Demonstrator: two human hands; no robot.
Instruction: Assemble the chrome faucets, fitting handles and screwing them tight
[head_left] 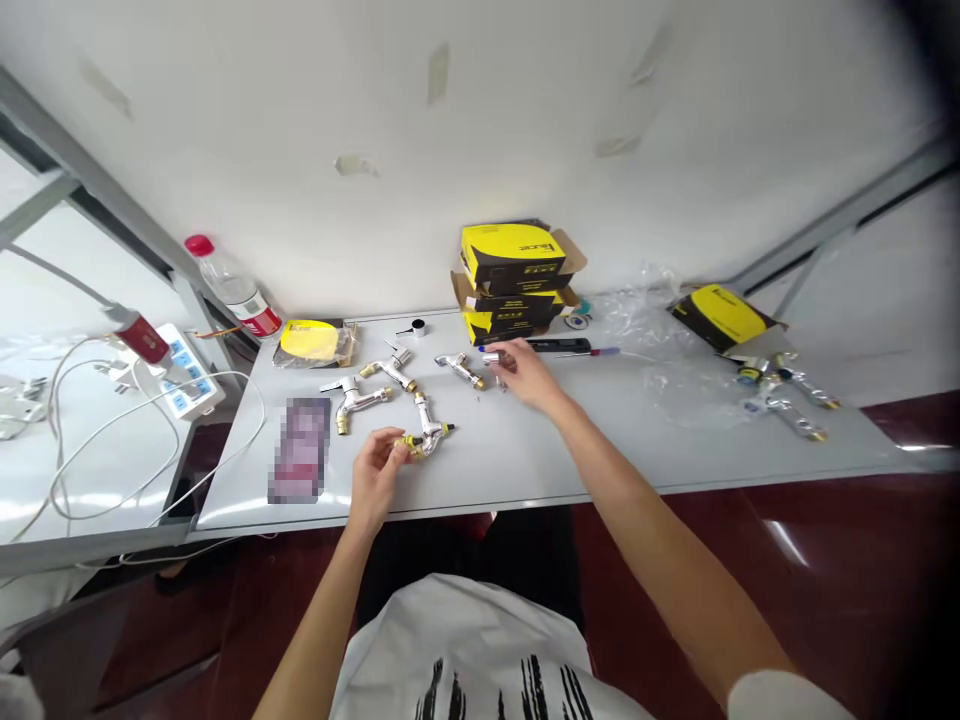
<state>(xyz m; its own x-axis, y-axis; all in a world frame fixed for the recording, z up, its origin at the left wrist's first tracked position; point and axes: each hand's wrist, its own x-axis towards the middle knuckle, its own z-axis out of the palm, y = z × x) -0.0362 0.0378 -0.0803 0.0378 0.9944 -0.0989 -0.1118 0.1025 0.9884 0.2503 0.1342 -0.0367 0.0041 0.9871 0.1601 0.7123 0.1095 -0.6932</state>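
My left hand point(375, 470) grips the brass end of a chrome-and-brass tap point(427, 435) lying at the table's front. My right hand point(525, 375) is farther back, its fingers pinched on a small chrome part point(491, 357). Just left of those fingers lies another chrome tap point(459, 370). Two more chrome taps point(356, 398) point(390, 365) lie on the white table point(570, 445), to the left of my hands. Both have brass ends.
Stacked yellow-and-black boxes point(510, 265) stand at the back. A blurred phone point(300, 450) lies at the left. Further taps point(787, 415) and a box point(720, 318) sit on the right, beside clear plastic point(637, 330). A bottle point(232, 290), power strip point(180, 370) and white cables point(112, 440) lie left.
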